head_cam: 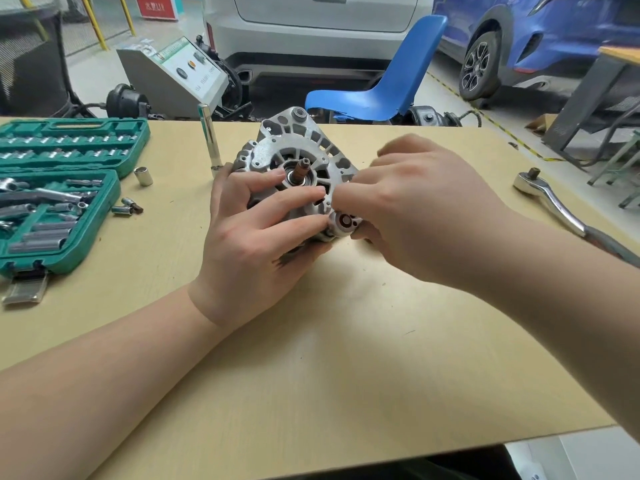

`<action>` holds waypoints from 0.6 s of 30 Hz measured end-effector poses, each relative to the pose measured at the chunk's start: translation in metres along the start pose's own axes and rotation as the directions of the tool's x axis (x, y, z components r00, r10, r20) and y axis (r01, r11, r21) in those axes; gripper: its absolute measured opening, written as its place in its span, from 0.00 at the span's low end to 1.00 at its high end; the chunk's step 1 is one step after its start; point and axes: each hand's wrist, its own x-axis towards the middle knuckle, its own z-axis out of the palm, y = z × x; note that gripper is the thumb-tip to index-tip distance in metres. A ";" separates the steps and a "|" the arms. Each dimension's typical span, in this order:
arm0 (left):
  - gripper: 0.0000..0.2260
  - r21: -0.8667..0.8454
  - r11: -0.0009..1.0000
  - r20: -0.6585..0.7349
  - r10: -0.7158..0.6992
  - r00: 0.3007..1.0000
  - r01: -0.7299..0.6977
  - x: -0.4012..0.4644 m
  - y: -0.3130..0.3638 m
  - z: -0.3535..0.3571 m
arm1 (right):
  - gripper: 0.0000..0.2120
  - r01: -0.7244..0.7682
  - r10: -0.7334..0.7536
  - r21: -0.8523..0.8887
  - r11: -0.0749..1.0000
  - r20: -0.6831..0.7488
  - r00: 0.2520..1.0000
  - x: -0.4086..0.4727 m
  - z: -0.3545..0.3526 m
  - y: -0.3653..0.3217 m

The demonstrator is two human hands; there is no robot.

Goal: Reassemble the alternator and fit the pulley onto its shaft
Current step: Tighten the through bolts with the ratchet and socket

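Left hand (256,233) fingers spread, gripping; right hand (415,209) fingers curled, pinching

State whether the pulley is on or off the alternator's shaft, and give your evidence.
Off. The shaft of the alternator sticks up bare from the bearing, threads exposed. No pulley is visible.

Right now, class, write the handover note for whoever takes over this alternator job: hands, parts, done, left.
Left hand grips the alternator, steadying it on the table.
Right hand works with its fingertips at the housing's right edge; what they pinch is hidden.
Shaft sticks up bare; no pulley in view.
Ratchet lies to the right, socket set to the left.
Left: finish the housing, fit the pulley.
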 end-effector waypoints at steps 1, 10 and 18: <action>0.08 0.004 1.000 0.002 0.002 1.000 -0.002 0.000 0.000 0.000 | 0.13 0.046 -0.046 -0.027 0.999 0.000 0.999 0.003 -0.002 0.001; 0.07 -0.008 1.000 0.004 -0.003 1.000 0.003 -0.001 -0.002 0.001 | 0.14 0.036 -0.034 -0.037 0.999 0.042 0.999 0.007 -0.001 0.001; 0.08 0.015 1.000 -0.006 0.002 1.000 -0.002 -0.001 0.000 0.000 | 0.17 -0.386 0.404 0.289 0.876 -0.003 0.915 -0.012 0.017 -0.021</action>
